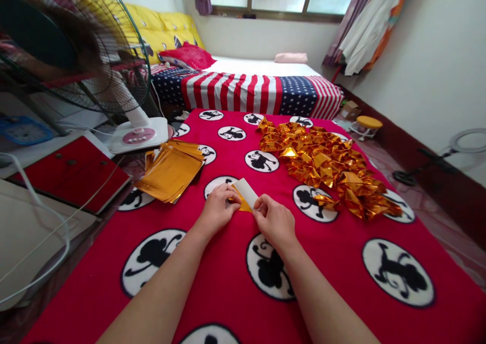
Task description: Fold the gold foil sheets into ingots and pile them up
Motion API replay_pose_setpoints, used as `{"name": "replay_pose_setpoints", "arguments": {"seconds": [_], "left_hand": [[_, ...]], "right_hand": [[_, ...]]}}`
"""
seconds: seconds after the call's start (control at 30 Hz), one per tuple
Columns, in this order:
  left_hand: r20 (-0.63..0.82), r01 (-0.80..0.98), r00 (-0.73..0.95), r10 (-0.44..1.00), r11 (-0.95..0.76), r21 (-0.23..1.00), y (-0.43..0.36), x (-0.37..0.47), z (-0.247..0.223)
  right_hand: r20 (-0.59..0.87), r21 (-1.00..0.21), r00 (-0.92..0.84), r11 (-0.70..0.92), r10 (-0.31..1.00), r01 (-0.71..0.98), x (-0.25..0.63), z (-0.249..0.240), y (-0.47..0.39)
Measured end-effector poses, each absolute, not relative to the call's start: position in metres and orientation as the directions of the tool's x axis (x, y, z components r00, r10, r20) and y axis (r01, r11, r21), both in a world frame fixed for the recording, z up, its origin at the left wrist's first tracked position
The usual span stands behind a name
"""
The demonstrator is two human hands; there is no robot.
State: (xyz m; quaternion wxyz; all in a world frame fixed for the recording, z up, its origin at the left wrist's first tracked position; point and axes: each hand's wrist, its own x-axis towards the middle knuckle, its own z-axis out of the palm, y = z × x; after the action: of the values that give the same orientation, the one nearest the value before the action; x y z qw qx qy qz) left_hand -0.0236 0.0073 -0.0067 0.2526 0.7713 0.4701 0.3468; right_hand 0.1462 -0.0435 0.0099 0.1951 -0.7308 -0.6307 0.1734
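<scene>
Between my two hands is a small sheet of gold foil paper point(246, 192), partly folded so that its pale back shows above a gold strip. My left hand point(220, 205) pinches the sheet's left edge between thumb and fingers. On the other side, my right hand point(275, 219) grips its lower right corner. A stack of flat gold foil sheets point(171, 171) lies to the left of my hands. To the right spreads a heap of folded gold foil pieces point(315, 157), with one loose folded piece point(327, 202) at its near edge.
A red cloth point(334, 278) with monkey pictures covers the surface under my hands. At the left a standing fan point(138, 134) rests beside a red-topped box point(72, 169). Behind is a bed point(243, 91) with striped covers; a yellow stool point(369, 123) stands at the right.
</scene>
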Motion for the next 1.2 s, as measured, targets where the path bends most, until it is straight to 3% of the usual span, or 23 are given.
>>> {"name": "replay_pose_setpoints", "arguments": {"seconds": [0.33,0.47,0.57,0.73,0.9,1.2], "left_hand": [[0.368,0.476,0.348,0.862,-0.501,0.723,0.008,-0.027,-0.009],[0.444,0.566,0.424,0.789,-0.614,0.551,0.003,-0.025,-0.003],[0.413,0.672,0.451,0.791,-0.605,0.426,-0.005,-0.020,0.001],[0.311,0.699,0.379,0.872,-0.490,0.521,-0.015,-0.009,0.001],[0.313,0.645,0.373,0.873,-0.487,0.590,-0.008,-0.006,-0.003],[0.279,0.691,0.347,0.895,-0.445,0.569,-0.017,-0.003,0.000]], "right_hand": [[0.235,-0.598,0.255,-0.068,0.938,0.799,0.151,-0.001,-0.037],[0.217,-0.583,0.199,-0.036,0.956,0.812,0.153,0.000,-0.036],[0.192,-0.586,0.202,-0.053,0.960,0.809,0.154,0.000,-0.037],[0.197,-0.591,0.210,-0.055,0.958,0.805,0.154,0.000,-0.037],[0.177,-0.603,0.241,-0.089,0.954,0.793,0.154,0.001,-0.036],[0.205,-0.627,0.261,-0.078,0.943,0.775,0.153,-0.004,-0.035]]}}
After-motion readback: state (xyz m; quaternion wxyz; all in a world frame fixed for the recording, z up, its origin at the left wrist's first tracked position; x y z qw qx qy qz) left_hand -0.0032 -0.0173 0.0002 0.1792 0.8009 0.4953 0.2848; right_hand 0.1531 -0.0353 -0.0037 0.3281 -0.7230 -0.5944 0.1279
